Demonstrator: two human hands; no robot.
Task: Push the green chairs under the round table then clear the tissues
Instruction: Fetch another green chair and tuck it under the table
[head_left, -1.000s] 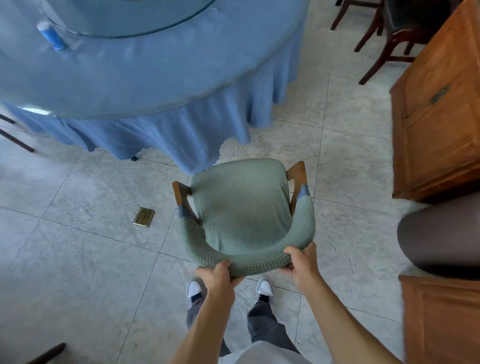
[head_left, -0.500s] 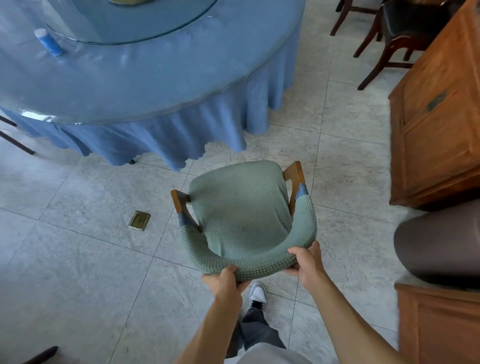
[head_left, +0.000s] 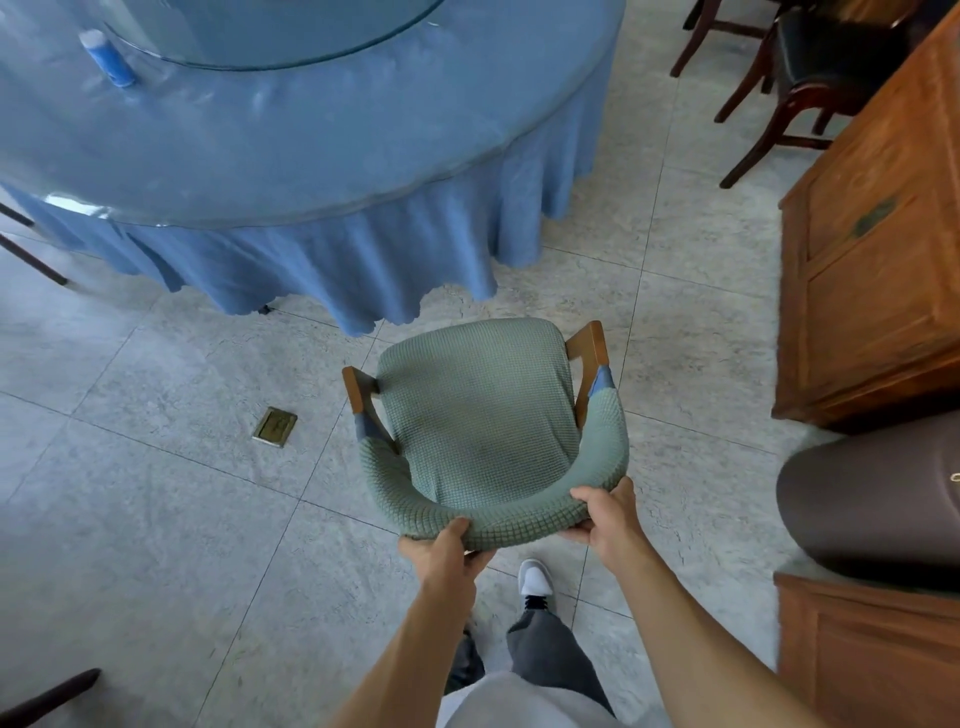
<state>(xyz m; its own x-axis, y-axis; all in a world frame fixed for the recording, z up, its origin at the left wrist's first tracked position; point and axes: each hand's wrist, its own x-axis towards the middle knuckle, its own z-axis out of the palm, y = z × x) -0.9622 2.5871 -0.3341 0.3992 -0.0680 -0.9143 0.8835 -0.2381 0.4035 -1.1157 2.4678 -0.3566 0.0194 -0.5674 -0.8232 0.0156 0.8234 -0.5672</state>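
Observation:
A green-covered chair (head_left: 478, 415) with wooden arms stands on the tiled floor, its seat facing the round table (head_left: 311, 156) draped in a blue cloth. My left hand (head_left: 447, 551) grips the curved backrest at its lower left. My right hand (head_left: 608, 514) grips the backrest at its right end. The front of the seat sits just short of the hanging tablecloth hem. A blue-and-white cylinder (head_left: 106, 57) stands on the table near the glass turntable (head_left: 291, 31). No tissues are visible.
A wooden cabinet (head_left: 878, 249) lines the right side, with a dark rounded object (head_left: 872, 499) and another wooden unit (head_left: 872, 654) below it. Dark wooden chairs (head_left: 800, 67) stand at the top right. A brass floor socket (head_left: 275, 427) lies left of the chair.
The chair has slid a little toward the table with both hands still on its backrest. I have stepped forward; only one shoe now shows clearly.

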